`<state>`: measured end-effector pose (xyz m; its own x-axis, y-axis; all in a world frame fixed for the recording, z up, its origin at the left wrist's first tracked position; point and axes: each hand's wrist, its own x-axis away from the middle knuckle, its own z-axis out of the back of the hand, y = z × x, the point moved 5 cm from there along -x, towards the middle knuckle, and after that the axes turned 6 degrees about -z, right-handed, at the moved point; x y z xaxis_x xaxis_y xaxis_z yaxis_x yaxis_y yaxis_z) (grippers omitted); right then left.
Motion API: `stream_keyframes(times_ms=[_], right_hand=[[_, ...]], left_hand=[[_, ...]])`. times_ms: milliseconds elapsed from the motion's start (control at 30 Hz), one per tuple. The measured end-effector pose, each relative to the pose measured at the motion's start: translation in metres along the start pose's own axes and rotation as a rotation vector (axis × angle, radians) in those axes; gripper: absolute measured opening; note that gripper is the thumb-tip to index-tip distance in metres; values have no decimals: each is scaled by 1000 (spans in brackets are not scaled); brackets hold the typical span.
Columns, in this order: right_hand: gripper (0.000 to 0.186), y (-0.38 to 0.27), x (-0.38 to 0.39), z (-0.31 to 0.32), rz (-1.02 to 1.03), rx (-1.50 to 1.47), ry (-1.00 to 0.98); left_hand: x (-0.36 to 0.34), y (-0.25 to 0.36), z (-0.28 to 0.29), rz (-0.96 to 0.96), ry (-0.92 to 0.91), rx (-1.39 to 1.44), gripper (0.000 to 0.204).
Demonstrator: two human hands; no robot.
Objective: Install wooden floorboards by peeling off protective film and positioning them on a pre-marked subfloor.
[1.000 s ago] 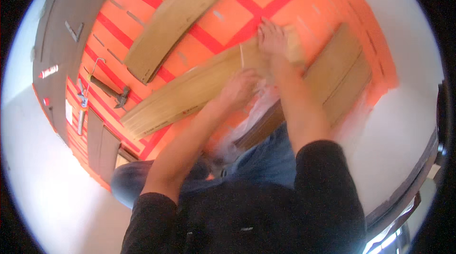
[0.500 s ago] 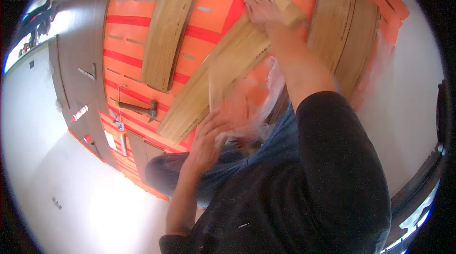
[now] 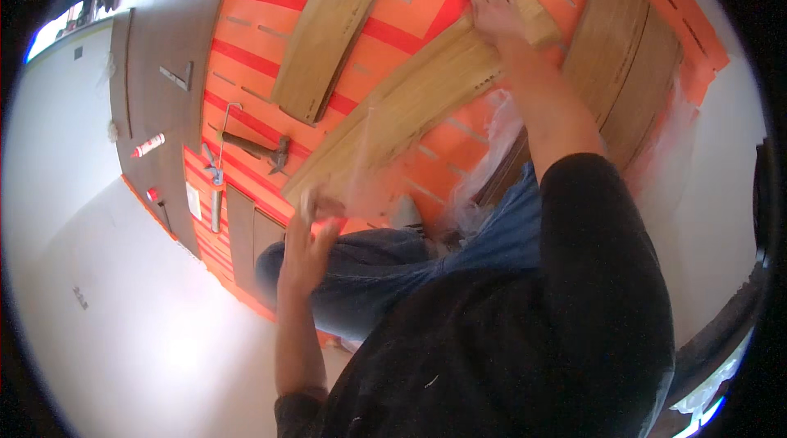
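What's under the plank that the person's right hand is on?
Orange sheeting shows along both sides of the plank, so it probably continues beneath. Anything directly underneath is covered by the plank and cannot be seen.

orange underlay [image 3: 430, 4], crisscrossed red tape [image 3: 398, 34]; yellow-brown plank [image 3: 410, 110]; blue jeans [image 3: 500, 225]; black shirt [image 3: 508, 331]

We note the hammer [image 3: 250, 148] on the underlay [image 3: 422, 12], left of the middle plank [image 3: 418, 94]; the square [image 3: 174, 77] and tube [image 3: 148, 145] (both farther left) lie on flooring [image 3: 160, 114].
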<state>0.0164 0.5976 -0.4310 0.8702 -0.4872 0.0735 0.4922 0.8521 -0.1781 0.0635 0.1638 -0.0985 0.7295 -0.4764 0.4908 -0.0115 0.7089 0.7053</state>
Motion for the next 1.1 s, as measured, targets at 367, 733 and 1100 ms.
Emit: stream_keyframes(times_ms=[367,733,1100], right_hand=[[34,-205,96,-36,314,-248,45],[29,-207,96,-23,214,-271,12],[30,-206,98,-29,197,-177,12]], left_hand=[[-208,-133,-104,189,-454,-541,63],[-108,-109,-70,256,-545,-212,51],[63,-123,-18,677,2,605,31]])
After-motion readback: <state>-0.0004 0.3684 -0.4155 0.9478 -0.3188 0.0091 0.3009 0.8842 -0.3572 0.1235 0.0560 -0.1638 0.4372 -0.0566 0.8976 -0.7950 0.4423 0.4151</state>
